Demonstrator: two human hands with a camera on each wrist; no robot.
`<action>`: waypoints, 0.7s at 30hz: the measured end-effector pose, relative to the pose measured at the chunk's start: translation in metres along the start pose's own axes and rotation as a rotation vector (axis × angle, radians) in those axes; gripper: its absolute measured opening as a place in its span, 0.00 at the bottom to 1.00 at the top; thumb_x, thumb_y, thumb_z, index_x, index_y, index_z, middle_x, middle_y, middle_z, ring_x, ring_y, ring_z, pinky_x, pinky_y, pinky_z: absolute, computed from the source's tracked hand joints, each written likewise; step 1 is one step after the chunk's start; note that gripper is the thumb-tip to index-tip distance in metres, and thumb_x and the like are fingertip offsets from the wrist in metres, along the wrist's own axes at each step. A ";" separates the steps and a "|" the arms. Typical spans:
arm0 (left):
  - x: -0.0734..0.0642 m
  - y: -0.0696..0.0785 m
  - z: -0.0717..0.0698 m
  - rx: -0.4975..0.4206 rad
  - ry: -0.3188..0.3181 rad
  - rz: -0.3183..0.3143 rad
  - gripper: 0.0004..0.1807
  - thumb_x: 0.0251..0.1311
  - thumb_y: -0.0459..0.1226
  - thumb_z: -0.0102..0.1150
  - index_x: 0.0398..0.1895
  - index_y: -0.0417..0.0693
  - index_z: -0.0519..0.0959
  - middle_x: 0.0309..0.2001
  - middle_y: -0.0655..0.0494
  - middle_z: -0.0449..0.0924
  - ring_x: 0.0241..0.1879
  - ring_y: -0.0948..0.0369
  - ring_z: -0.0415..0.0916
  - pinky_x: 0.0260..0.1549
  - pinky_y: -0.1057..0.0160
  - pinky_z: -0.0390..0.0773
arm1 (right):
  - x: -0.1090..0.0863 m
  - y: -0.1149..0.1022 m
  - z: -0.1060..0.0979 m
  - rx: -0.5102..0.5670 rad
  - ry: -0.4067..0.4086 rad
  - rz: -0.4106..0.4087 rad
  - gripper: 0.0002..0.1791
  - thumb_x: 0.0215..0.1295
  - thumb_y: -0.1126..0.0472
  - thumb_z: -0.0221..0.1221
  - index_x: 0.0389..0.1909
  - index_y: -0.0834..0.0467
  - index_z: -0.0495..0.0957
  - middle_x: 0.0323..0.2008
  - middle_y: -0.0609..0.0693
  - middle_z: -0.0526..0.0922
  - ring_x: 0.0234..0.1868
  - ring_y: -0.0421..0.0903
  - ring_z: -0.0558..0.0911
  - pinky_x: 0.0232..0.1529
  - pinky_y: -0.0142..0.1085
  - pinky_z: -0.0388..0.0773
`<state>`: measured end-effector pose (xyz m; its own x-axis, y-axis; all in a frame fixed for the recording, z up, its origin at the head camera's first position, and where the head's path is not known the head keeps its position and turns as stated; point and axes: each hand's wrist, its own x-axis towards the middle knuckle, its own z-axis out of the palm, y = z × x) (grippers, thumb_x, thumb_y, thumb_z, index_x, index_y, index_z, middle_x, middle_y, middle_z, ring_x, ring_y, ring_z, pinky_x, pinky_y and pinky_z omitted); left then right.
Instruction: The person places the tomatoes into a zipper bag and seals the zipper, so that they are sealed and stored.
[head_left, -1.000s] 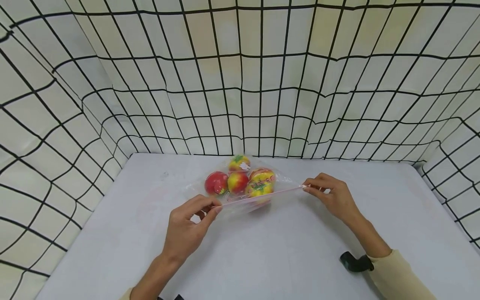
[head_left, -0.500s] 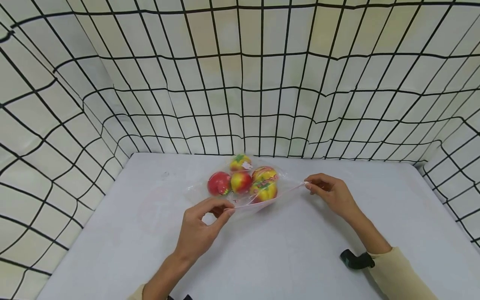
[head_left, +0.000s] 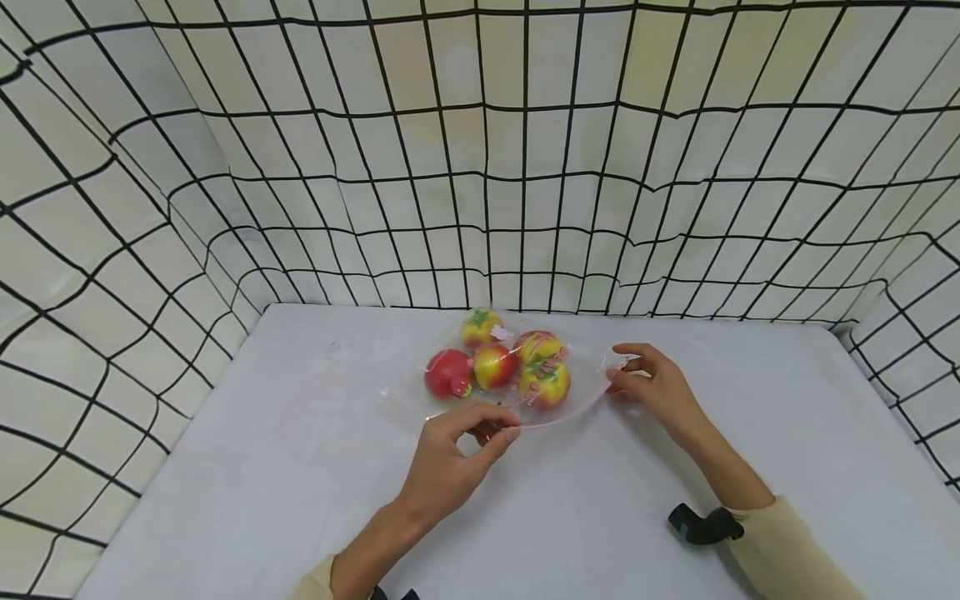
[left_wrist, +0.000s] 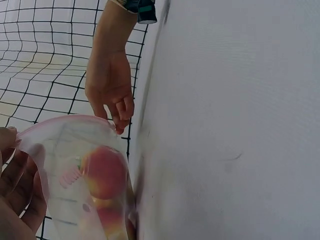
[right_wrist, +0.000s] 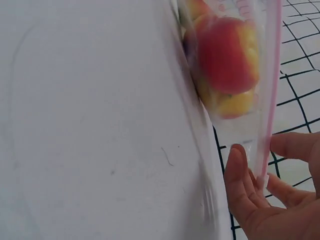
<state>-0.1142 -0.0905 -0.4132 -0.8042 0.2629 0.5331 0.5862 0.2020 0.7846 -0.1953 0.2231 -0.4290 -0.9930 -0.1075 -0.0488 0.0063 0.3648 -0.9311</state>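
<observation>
A clear zip-top bag (head_left: 588, 392) with a pink seal strip (right_wrist: 272, 75) lies toward the far side of the table, holding several red and yellow fruits. One round fruit (head_left: 447, 374) is mostly red; a yellow one with a green top (head_left: 543, 383) sits on the right. My left hand (head_left: 457, 458) pinches the seal edge near its middle in the head view. At the bag's right end, my right hand (head_left: 660, 396) holds the same edge between thumb and fingers. A small white slider (right_wrist: 265, 181) shows by the right fingers in the right wrist view.
A white table (head_left: 300, 467) lies under everything. Black netting (head_left: 525, 175) over pale walls stands behind it and along both sides. A dark wrist mount (head_left: 705, 525) sits at the right sleeve (head_left: 795, 550).
My left hand has moved right along the seal edge, which went from a taut line to a slack curve. The fruits have shifted slightly right. My right hand has hardly moved.
</observation>
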 end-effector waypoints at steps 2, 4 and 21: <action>0.001 0.001 0.003 -0.011 -0.019 -0.013 0.06 0.67 0.38 0.68 0.44 0.52 0.87 0.37 0.57 0.89 0.34 0.66 0.82 0.34 0.68 0.86 | 0.002 -0.001 0.000 0.034 0.014 0.027 0.31 0.72 0.60 0.63 0.72 0.64 0.67 0.50 0.62 0.77 0.38 0.35 0.88 0.44 0.27 0.87; 0.002 0.001 0.004 -0.009 -0.045 -0.033 0.07 0.67 0.38 0.69 0.46 0.51 0.87 0.38 0.58 0.89 0.36 0.66 0.82 0.36 0.67 0.87 | 0.004 0.000 0.000 0.060 0.033 0.042 0.33 0.70 0.64 0.63 0.73 0.64 0.66 0.50 0.61 0.78 0.38 0.33 0.87 0.44 0.26 0.86; 0.026 -0.024 -0.036 0.402 -0.014 -0.170 0.22 0.64 0.46 0.70 0.60 0.53 0.83 0.61 0.58 0.82 0.65 0.57 0.77 0.61 0.47 0.84 | 0.022 0.015 -0.013 0.053 0.128 0.078 0.36 0.71 0.65 0.63 0.76 0.66 0.62 0.63 0.72 0.78 0.37 0.24 0.84 0.42 0.20 0.82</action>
<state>-0.1529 -0.1226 -0.4069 -0.8926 0.2065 0.4008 0.4399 0.5942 0.6734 -0.2190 0.2384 -0.4392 -0.9962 0.0393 -0.0782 0.0867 0.3175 -0.9443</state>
